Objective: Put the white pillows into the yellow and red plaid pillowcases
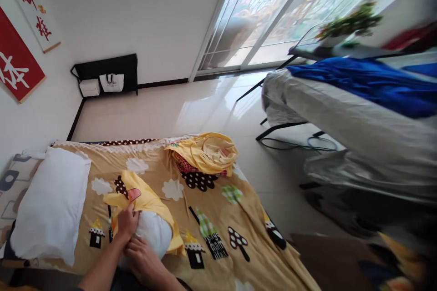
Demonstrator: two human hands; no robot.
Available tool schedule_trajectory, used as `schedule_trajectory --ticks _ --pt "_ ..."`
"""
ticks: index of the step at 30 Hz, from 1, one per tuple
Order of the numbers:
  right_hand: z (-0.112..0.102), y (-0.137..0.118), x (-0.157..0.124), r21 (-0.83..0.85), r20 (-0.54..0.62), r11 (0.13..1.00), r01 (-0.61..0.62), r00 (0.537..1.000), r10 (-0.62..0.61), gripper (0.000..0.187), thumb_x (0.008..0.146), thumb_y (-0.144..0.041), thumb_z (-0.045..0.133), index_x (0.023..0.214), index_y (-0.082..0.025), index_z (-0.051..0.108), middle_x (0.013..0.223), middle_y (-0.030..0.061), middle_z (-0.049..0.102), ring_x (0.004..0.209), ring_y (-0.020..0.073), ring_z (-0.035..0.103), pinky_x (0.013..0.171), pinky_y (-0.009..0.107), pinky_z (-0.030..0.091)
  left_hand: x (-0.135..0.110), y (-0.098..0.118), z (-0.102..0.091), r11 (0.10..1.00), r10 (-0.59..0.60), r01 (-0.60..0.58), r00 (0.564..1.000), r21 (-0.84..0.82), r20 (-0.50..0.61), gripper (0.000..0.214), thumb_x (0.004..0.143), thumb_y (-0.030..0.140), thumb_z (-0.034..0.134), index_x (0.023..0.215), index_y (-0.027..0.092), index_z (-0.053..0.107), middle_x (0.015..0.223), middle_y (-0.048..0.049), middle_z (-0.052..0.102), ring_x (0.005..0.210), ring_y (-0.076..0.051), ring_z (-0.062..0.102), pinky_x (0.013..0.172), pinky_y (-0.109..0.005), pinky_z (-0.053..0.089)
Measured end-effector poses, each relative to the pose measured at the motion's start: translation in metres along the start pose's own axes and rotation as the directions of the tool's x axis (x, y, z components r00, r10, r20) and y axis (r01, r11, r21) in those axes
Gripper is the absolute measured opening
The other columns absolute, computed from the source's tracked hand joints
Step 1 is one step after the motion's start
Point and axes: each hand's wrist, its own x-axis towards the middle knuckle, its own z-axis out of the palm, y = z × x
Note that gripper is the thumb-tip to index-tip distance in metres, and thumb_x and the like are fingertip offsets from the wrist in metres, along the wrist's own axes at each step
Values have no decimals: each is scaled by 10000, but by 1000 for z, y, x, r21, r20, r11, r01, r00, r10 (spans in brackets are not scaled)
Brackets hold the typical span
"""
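Note:
A white pillow lies at the near edge of the bed, partly inside a yellow pillowcase with a pink patch and a brown dotted patch. My left hand is closed on the pillowcase's fabric, by its opening on the left side. Just below it, my right hand grips the bare end of the white pillow, its fingertips partly hidden. The pillowcase covers the pillow's far side and spreads out flat to the right.
Another white pillow lies at the bed's left end. Folded yellow and red-checked cloths rest near the far edge of the patterned bedsheet. To the right stands an ironing board with blue cloth and a potted plant behind.

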Motion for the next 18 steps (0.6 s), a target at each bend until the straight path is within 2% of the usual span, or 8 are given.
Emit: schedule_trajectory --ticks 2,4,6,9,11,14,18 --pt "-5 1 10 -16 37 1000 6 999 -6 346 803 -223 552 1109 -204 710 1159 102 723 1176 286 604 1106 452 377 5 5 0 994 95 -94 995 -59 13 185 927 292 495 941 197 653 931 -52 727 913 -180 658 780 -257 423" --pt "-13 12 13 -15 30 1000 -5 1000 6 483 812 -217 538 1283 -189 641 1338 124 646 1318 297 516 1149 480 334 8 0 -3 983 149 -148 989 -107 6 154 907 247 489 920 204 636 950 -32 708 929 -153 636 821 -235 424" --pt "-21 25 10 -3 30 1000 22 999 -22 604 829 -226 518 1433 -199 521 1486 124 520 1426 292 404 1177 503 302 8 -14 -6 980 147 -148 989 -130 -18 153 879 199 476 917 196 624 976 -41 687 950 -155 614 861 -243 420" --pt "-24 36 1 5 34 1000 22 999 -22 707 823 -253 523 1519 -223 404 1581 111 373 1486 288 301 1211 531 241 6 -35 -6 986 95 -101 994 -136 -53 122 832 188 494 873 185 609 953 -67 659 959 -198 582 885 -296 415" --pt "-23 39 -2 13 48 1000 3 999 -3 788 766 -270 580 1528 -225 386 1595 112 336 1492 305 281 1218 543 220 3 -43 -2 987 68 -76 996 -142 -63 93 804 179 502 827 188 591 916 -66 643 936 -206 567 869 -307 415" --pt "-20 39 -2 38 105 999 9 994 -13 881 672 -253 632 1521 -211 400 1576 125 374 1479 327 304 1220 544 215 -2 -43 6 985 60 -69 997 -160 -57 82 774 145 497 759 201 554 873 -45 626 889 -184 557 834 -285 415" --pt "-20 45 8 43 102 999 31 994 -35 838 649 -175 568 1479 -225 468 1552 99 432 1454 296 365 1223 481 244 -12 -41 13 982 23 -33 998 -185 -55 124 792 128 472 704 207 510 834 -32 625 847 -163 563 798 -264 415"
